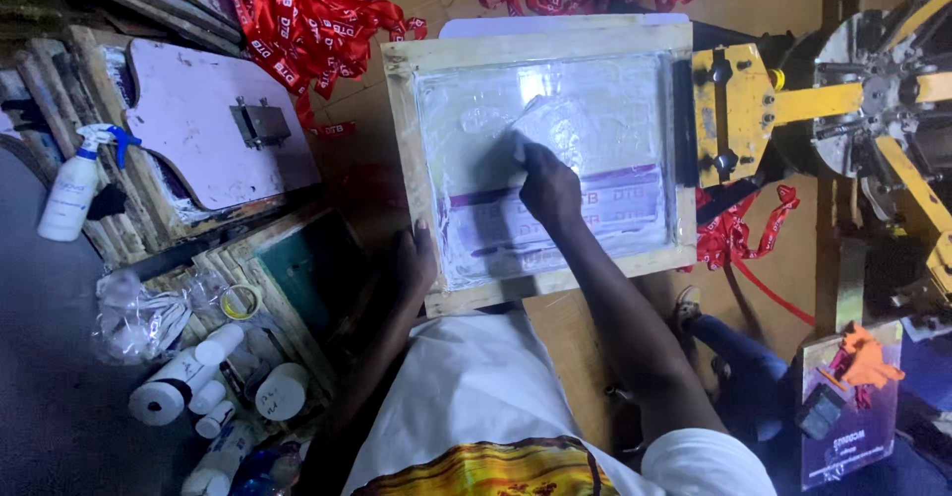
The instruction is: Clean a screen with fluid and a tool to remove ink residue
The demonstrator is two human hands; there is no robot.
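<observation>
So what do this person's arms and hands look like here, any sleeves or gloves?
Both arms are bare up to short white sleeves. The left hand and right hand wear no gloves; no rings, watch or bands are visible in this dim view.

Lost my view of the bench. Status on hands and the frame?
Left hand steadies wooden frame at its edge. Right hand presses a pale cloth on the screen. Nothing in the way.

Right hand (548, 190) presses a pale rag (543, 124) onto the wooden-framed screen (540, 154); left hand (415, 263) steadies its near-left edge (red ribbons (307, 15) far left).
</observation>
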